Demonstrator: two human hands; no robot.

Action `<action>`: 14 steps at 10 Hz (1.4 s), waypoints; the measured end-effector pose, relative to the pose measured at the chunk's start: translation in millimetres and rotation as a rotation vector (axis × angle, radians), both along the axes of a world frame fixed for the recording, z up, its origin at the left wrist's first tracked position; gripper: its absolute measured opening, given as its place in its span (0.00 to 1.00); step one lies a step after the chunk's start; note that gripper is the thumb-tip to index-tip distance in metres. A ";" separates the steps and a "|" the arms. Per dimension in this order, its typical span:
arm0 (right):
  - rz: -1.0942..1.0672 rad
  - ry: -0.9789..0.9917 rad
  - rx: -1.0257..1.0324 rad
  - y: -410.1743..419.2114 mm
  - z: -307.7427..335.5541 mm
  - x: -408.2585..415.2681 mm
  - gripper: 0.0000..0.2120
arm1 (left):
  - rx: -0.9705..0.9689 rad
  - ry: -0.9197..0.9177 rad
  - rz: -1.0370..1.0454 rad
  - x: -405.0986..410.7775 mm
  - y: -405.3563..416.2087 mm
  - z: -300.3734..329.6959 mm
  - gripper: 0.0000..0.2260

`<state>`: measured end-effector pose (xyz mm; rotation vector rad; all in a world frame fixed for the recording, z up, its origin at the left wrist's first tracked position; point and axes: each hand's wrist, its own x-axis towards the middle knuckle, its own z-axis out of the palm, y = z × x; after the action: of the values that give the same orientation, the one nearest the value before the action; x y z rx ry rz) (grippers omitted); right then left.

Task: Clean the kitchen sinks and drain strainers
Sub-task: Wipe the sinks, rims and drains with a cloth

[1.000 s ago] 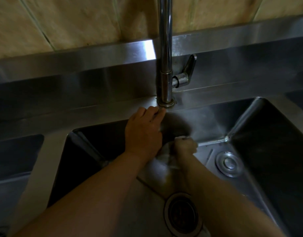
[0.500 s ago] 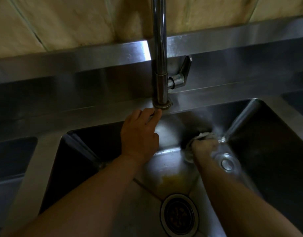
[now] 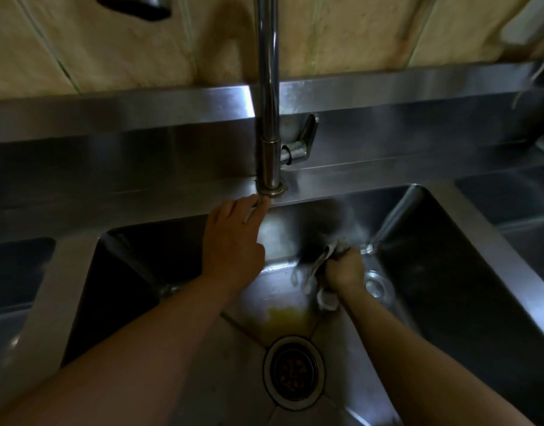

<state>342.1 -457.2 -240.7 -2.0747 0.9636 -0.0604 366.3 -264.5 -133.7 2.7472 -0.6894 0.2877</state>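
Note:
A stainless steel sink [image 3: 455, 272] fills the middle of the view. Its drain strainer [image 3: 293, 374] sits at the bottom, with a yellowish stain [image 3: 284, 316] just above it. My left hand [image 3: 234, 241] rests with straight fingers on the sink's back rim, fingertips at the tap base. My right hand [image 3: 344, 269] grips a crumpled pale cloth [image 3: 310, 272] and presses it against the back wall near the floor. A round overflow fitting [image 3: 376, 285] lies just right of that hand.
A chrome tap [image 3: 268, 124] with a side lever [image 3: 304, 139] rises from the back ledge. Neighbouring basins lie at the left [image 3: 15, 272] and right [image 3: 516, 198]. A tiled wall [image 3: 126, 50] stands behind the steel splashback.
My right hand has carried the cloth from the centre toward the right along the back wall, then slightly back left. The left hand stays on the rim by the tap.

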 end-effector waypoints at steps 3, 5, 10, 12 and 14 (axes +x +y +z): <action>0.533 0.283 -0.337 -5.1 -42.2 -8.7 0.29 | 0.207 0.132 0.018 -46.5 34.9 -19.9 0.33; 0.815 0.214 -0.489 2.9 -58.4 -45.2 0.27 | 0.238 0.379 0.084 -68.4 49.4 -49.1 0.29; 0.994 -0.004 -0.266 52.0 -21.2 -26.8 0.22 | 0.253 0.636 0.253 -98.4 71.3 -41.6 0.24; 1.178 0.199 -0.489 67.6 -65.7 -27.9 0.31 | 0.256 0.717 0.309 -104.2 80.1 -52.9 0.22; 1.326 -0.002 -0.442 54.0 -66.0 -85.7 0.17 | 0.279 0.780 0.344 -108.0 75.2 -48.9 0.21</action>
<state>256.4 -403.2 -306.7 -2.7086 -0.6137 0.4431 258.3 -189.3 -182.6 2.8679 -0.0459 -0.8322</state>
